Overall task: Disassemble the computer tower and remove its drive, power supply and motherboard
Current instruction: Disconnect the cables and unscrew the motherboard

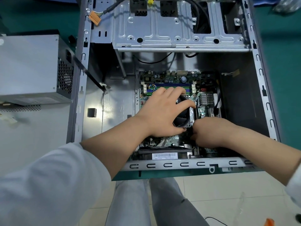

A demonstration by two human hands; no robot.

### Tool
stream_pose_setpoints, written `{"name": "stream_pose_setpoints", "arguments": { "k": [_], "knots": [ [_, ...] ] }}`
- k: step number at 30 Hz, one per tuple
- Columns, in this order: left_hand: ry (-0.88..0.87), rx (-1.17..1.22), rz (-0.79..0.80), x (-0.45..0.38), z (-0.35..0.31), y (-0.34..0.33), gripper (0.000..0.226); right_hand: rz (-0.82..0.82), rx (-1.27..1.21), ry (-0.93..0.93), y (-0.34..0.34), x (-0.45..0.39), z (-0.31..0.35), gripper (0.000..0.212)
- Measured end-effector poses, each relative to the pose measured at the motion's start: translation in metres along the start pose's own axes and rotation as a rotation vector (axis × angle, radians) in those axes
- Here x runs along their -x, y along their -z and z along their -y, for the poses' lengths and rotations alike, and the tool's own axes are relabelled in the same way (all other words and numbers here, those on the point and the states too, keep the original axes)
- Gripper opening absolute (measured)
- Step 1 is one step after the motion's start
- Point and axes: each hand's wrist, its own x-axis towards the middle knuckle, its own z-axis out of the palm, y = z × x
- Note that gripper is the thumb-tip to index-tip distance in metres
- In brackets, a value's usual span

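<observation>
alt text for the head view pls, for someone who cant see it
Both hands work inside an open computer case: the left hand grips the black CPU fan on the motherboard, the right hand curls beside it. The power supply sits outside, left.

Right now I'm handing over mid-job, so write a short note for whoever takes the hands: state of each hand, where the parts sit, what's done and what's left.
Left hand: spread over the black CPU cooler fan, fingers curled round its rim.
Right hand: curled at the fan's near-right corner; what it pinches is hidden.
Power supply: already out, lying on the table left of the case.
Drive cage at the far end of the case: its bays look empty.
Motherboard: still mounted in the case floor, RAM sticks seated.
Left: free the cooler, unplug any remaining cables, lift the motherboard out.
</observation>
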Motion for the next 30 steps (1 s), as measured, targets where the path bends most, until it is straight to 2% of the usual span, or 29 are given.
{"name": "stream_pose_setpoints", "arguments": {
  "k": [5,13,20,30],
  "knots": [
    [-0.005,0.014,-0.005,0.0000,0.0009,-0.0018,0.066,-0.016,0.021,-0.014,-0.0022,-0.0008,-0.0043,0.031],
    [0.005,0.019,-0.014,-0.0008,0.0017,-0.0006,0.066,-0.014,0.048,0.084,0.0019,0.0000,-0.0009,0.029],
    [0.005,0.021,-0.011,-0.0005,0.0009,-0.0009,0.066,-0.022,0.030,-0.002,-0.0019,0.0005,-0.0034,0.026],
    [0.013,0.011,0.004,0.0001,0.0009,-0.0001,0.066,-0.013,0.015,0.056,0.0021,0.0022,0.0002,0.027]
  ]
}}
